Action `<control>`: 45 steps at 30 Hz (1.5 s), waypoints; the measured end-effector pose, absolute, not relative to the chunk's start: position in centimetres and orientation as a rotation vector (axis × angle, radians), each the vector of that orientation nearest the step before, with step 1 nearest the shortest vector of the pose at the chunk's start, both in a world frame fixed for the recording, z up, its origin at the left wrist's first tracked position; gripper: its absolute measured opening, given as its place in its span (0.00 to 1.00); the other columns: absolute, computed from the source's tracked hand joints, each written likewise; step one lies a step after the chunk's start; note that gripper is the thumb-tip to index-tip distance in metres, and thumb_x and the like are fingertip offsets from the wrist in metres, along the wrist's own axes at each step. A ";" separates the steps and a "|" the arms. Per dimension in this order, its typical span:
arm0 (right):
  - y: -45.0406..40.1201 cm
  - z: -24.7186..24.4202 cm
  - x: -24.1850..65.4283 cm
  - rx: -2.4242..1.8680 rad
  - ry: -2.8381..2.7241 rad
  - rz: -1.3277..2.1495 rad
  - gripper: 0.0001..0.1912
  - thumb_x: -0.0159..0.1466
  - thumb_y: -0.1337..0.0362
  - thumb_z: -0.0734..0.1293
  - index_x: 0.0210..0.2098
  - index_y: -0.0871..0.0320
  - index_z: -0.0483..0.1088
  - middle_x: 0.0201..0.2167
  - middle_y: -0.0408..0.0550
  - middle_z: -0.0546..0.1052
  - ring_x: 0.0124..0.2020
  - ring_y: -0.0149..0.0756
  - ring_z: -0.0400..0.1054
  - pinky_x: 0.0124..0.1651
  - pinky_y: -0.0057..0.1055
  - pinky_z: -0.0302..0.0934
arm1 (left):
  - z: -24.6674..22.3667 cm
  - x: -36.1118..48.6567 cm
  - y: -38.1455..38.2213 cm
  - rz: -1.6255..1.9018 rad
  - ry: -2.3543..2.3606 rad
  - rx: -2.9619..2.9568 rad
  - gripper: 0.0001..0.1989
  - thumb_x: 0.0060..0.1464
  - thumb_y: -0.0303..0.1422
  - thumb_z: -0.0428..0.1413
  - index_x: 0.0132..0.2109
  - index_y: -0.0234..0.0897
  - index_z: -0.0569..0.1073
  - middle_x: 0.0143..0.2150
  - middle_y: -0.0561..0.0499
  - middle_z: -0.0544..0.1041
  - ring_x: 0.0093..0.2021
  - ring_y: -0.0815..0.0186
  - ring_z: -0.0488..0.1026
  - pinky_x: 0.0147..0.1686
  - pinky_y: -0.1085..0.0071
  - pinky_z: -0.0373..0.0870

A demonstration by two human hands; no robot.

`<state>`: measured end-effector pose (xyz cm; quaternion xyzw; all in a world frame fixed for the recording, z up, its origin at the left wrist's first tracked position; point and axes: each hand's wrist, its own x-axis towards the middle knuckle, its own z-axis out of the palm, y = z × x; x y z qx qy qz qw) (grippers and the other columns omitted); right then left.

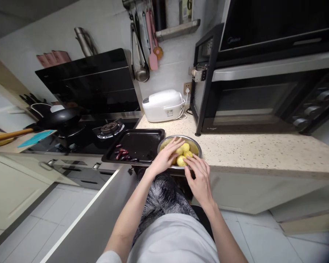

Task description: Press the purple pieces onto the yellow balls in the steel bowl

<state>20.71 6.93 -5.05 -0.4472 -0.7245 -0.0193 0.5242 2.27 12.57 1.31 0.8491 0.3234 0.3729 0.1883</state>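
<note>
Produce (181, 160), round and yellow with a few small dark specks, sits heaped in a shiny metal bowl (197, 146) at the front edge of a speckled counter (263, 149). The pieces look smooth, similar in size, and some are hidden by the fingers. Over the bowl's left side, the left hand (163, 157) is open, palm down, its fingers extended across the yellow pieces. At the bowl's front right, the right hand (201, 179) is open too, fingers loosely bent and spread beside the nearest piece; whether either hand touches the produce is unclear. Just left of the bowl is a black rectangular tray (142, 140) with small dark red and blackish pieces (122, 152). Behind the bowl stands a white appliance (164, 106); a black oven (252, 106) is to its right.
</note>
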 end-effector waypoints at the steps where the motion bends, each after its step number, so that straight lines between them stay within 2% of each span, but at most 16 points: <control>1: 7.0 -5.2 20.8 -1.065 -1.738 -0.054 0.15 0.74 0.62 0.62 0.55 0.54 0.76 0.55 0.52 0.80 0.63 0.47 0.69 0.67 0.51 0.56 | 1.1 2.3 11.9 1.128 0.909 2.371 0.27 0.70 0.28 0.51 0.73 0.46 0.62 0.76 0.46 0.61 0.79 0.55 0.48 0.75 0.46 0.51; 7: 7.3 -5.5 21.2 -1.046 -1.740 -0.118 0.14 0.74 0.61 0.63 0.54 0.54 0.75 0.54 0.52 0.81 0.63 0.46 0.70 0.67 0.52 0.55 | -1.4 2.0 6.9 1.647 1.021 2.149 0.20 0.69 0.26 0.52 0.65 0.45 0.73 0.66 0.43 0.74 0.71 0.54 0.65 0.70 0.48 0.64; 13: 6.0 -3.5 19.7 -0.928 -1.703 -0.253 0.13 0.69 0.71 0.67 0.52 0.54 0.76 0.50 0.51 0.82 0.59 0.46 0.73 0.67 0.52 0.56 | -3.4 0.4 3.4 2.000 1.286 1.984 0.15 0.67 0.22 0.52 0.47 0.41 0.81 0.47 0.46 0.82 0.54 0.58 0.78 0.56 0.55 0.75; 17: 5.1 -2.0 16.4 -0.688 -1.853 -0.125 0.18 0.69 0.75 0.66 0.54 0.52 0.75 0.47 0.49 0.82 0.54 0.42 0.75 0.61 0.46 0.63 | -3.6 -0.5 3.0 2.212 1.295 1.976 0.14 0.64 0.19 0.53 0.40 0.40 0.80 0.39 0.50 0.81 0.47 0.61 0.78 0.49 0.60 0.77; 20: 6.1 -1.5 13.4 -0.581 -2.039 0.090 0.18 0.71 0.73 0.63 0.57 0.54 0.74 0.49 0.50 0.81 0.52 0.40 0.75 0.56 0.42 0.68 | -3.4 -1.3 2.9 2.320 1.239 2.084 0.14 0.63 0.17 0.54 0.39 0.39 0.79 0.36 0.50 0.81 0.43 0.63 0.79 0.45 0.62 0.77; 23: 8.4 -1.1 10.3 -0.594 -2.199 0.267 0.17 0.74 0.70 0.60 0.57 0.56 0.73 0.52 0.53 0.79 0.54 0.42 0.73 0.56 0.42 0.70 | -3.2 -2.4 2.7 2.398 1.227 2.196 0.14 0.62 0.18 0.54 0.38 0.39 0.79 0.35 0.50 0.81 0.41 0.63 0.79 0.41 0.65 0.77; 27: 11.5 -0.3 6.0 -0.647 -2.363 0.385 0.18 0.74 0.68 0.59 0.60 0.58 0.71 0.57 0.55 0.76 0.58 0.43 0.70 0.61 0.43 0.67 | -3.0 -3.8 2.7 2.481 1.283 2.181 0.14 0.61 0.17 0.54 0.37 0.39 0.79 0.34 0.51 0.81 0.40 0.64 0.79 0.40 0.66 0.77; 31: 13.6 1.0 1.4 -0.752 -2.526 0.372 0.22 0.73 0.66 0.63 0.66 0.59 0.67 0.62 0.58 0.72 0.60 0.47 0.68 0.63 0.46 0.65 | -2.9 -4.9 2.7 2.565 1.349 2.084 0.15 0.60 0.15 0.54 0.35 0.39 0.78 0.33 0.52 0.80 0.39 0.64 0.78 0.38 0.66 0.76; 34: 15.3 1.7 -1.8 -0.794 -2.697 0.413 0.30 0.71 0.62 0.67 0.71 0.55 0.61 0.68 0.60 0.65 0.65 0.51 0.64 0.65 0.49 0.62 | -2.7 -5.7 2.6 2.588 1.390 2.059 0.15 0.60 0.15 0.54 0.35 0.39 0.77 0.33 0.52 0.80 0.39 0.63 0.78 0.38 0.66 0.76; 38: 17.9 2.1 -5.0 -0.804 -2.832 0.522 0.40 0.68 0.58 0.70 0.75 0.49 0.53 0.75 0.60 0.55 0.73 0.54 0.54 0.70 0.51 0.55 | -2.5 -6.6 2.5 2.620 1.424 2.024 0.15 0.59 0.14 0.54 0.34 0.38 0.77 0.33 0.52 0.80 0.40 0.64 0.77 0.38 0.65 0.76; 42: 20.1 1.8 -7.1 -0.835 -2.903 0.567 0.47 0.62 0.57 0.76 0.75 0.48 0.54 0.76 0.61 0.53 0.75 0.56 0.50 0.71 0.50 0.53 | -2.5 -7.5 2.4 2.653 1.459 1.942 0.16 0.59 0.14 0.54 0.34 0.39 0.77 0.33 0.52 0.79 0.40 0.63 0.77 0.39 0.64 0.76; 45: 20.9 1.4 -8.5 -0.831 -2.924 0.569 0.47 0.60 0.53 0.77 0.73 0.50 0.57 0.75 0.61 0.55 0.75 0.57 0.52 0.71 0.49 0.53 | -2.7 -7.9 2.5 2.671 1.463 1.873 0.16 0.60 0.14 0.54 0.34 0.39 0.77 0.33 0.52 0.79 0.40 0.63 0.76 0.40 0.63 0.76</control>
